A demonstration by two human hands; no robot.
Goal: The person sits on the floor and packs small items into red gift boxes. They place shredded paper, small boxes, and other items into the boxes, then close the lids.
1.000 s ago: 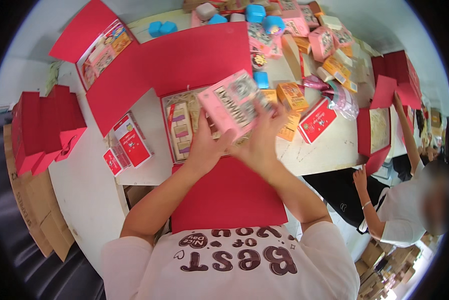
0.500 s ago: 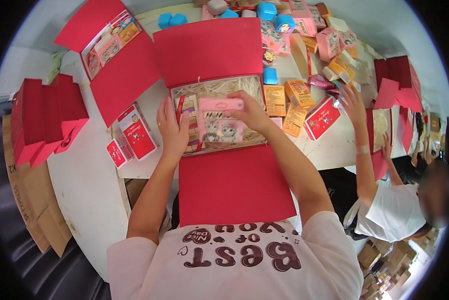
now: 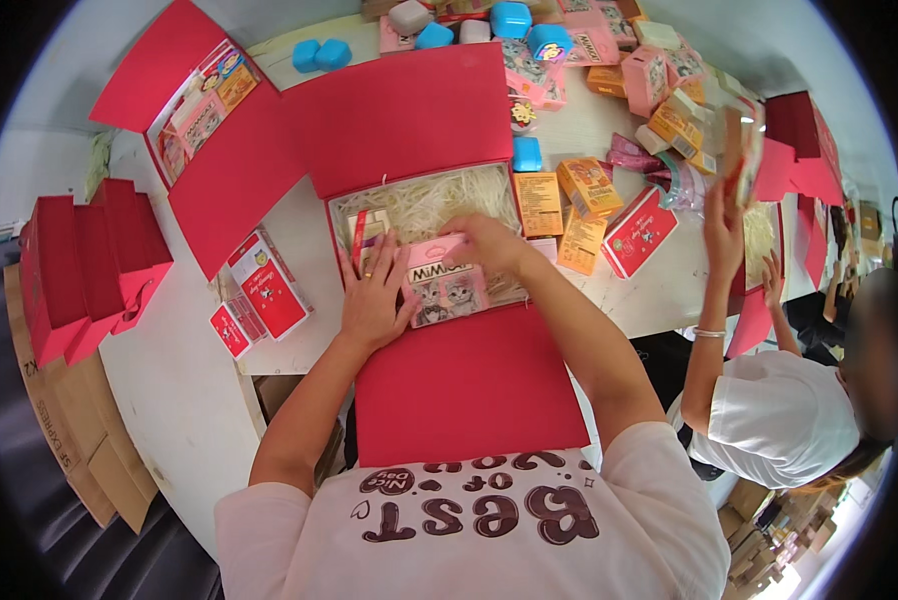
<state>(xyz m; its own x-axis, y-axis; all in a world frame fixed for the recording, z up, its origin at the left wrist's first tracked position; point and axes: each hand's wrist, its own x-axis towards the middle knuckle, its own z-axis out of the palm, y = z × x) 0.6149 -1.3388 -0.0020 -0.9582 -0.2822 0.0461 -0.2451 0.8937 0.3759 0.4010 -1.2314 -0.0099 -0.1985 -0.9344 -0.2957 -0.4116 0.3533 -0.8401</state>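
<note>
In front of me lies an open red gift box (image 3: 334, 225) with pale shredded paper filler (image 3: 419, 195). A pink box with kitten pictures (image 3: 449, 290) is at its near side, overlapping the front rim. My right hand (image 3: 484, 245) bends over the pink box's far right corner, gripping it; some fingertips are hidden. My left hand (image 3: 374, 295) rests with fingers spread on the pink box's left edge and over a flat tan pack (image 3: 374, 225) with a red stick-like strip on it, set in the filler's left part.
Orange cartons (image 3: 589, 188) and a red-and-white box (image 3: 639, 232) lie to the right. Blue cases (image 3: 511, 20) and more pink boxes (image 3: 646, 80) pile up behind. A filled red box (image 3: 209, 120) and stacked red boxes (image 3: 99, 270) stand left. A co-worker's arm (image 3: 719, 260) works at right.
The pink box has come nearer, onto the front rim. My left hand has moved right and lower, fingers spreading onto it. The co-worker's raised hand now holds a blurred item.
</note>
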